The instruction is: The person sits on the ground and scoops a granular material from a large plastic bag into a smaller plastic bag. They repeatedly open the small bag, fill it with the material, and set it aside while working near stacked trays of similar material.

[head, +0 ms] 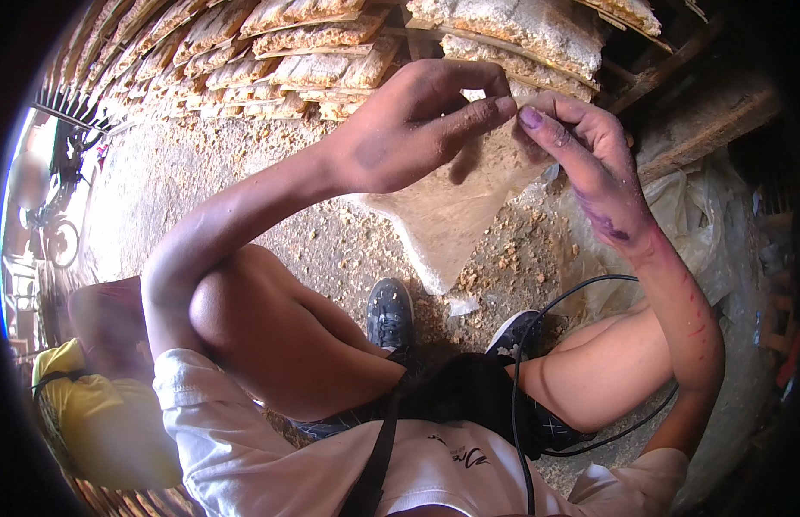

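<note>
A thin, translucent plastic sheet or bag (458,213) hangs between my hands, dusted with crumbs. My left hand (432,126) pinches its upper edge between thumb and forefinger, palm side turned down. Close beside it, my right hand (584,142) grips the same edge, thumb toward the left fingertips. Purple stains mark the right thumb and wrist. Below, the plastic narrows to a bright corner above the ground near my shoes. My fingers hide part of the upper edge.
Whitish, crumbly slabs on thin wooden trays (329,68) are stacked ahead. Crumbs litter the ground (296,245). Crumpled plastic sheeting (691,213) lies right, below a wooden beam (710,132). A black cable (517,394) loops over my lap. A person in yellow (109,420) is at left.
</note>
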Motion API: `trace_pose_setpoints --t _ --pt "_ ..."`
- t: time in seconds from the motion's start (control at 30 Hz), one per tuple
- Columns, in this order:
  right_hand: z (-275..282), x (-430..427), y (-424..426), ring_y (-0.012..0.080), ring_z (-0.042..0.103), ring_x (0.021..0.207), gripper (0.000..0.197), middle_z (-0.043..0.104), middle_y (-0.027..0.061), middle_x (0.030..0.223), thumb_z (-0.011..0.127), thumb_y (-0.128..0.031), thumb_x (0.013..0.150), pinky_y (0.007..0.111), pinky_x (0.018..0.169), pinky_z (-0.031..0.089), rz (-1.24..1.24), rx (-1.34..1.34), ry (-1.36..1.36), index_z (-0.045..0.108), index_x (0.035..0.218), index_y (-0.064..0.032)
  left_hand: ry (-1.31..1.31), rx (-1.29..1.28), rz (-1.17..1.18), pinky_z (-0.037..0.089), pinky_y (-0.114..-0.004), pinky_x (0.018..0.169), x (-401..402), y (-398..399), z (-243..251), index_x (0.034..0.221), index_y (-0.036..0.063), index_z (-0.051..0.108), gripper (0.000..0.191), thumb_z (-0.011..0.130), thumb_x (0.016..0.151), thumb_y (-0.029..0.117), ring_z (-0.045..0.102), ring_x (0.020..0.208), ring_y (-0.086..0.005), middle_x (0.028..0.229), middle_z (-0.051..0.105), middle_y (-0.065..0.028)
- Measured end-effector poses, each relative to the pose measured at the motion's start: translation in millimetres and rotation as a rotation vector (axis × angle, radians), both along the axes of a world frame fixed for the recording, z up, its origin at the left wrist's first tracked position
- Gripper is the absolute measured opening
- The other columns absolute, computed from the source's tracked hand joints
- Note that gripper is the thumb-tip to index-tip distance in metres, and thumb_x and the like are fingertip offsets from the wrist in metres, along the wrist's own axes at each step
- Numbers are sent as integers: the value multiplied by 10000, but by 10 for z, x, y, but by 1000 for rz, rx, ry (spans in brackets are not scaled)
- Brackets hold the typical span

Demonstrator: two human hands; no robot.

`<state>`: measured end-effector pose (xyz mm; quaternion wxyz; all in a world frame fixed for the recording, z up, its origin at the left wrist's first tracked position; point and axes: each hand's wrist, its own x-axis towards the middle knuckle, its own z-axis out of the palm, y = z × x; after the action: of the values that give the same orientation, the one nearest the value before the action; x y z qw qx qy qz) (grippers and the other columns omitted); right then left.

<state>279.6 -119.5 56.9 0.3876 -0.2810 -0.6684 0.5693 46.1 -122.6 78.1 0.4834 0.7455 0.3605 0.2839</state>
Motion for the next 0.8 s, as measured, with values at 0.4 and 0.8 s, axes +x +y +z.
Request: trace_pose_setpoints --t 0.4,0.8 --pt "9 -93 -92 55 638 939 197 710 7 1000 642 -149 1018 242 860 508 61 -8 -22 692 1118 12 80 253 34 511 -282 671 10 27 -20 1053 -40 670 288 598 1061 239 593 717 -96 841 648 -62" --pt "39 19 -49 84 681 928 252 742 39 968 689 -200 1008 257 845 546 146 -163 -105 719 1109 29 204 281 106 511 -288 639 -3 -24 61 1057 -39 676 155 595 1036 92 573 676 -85 773 626 -53"
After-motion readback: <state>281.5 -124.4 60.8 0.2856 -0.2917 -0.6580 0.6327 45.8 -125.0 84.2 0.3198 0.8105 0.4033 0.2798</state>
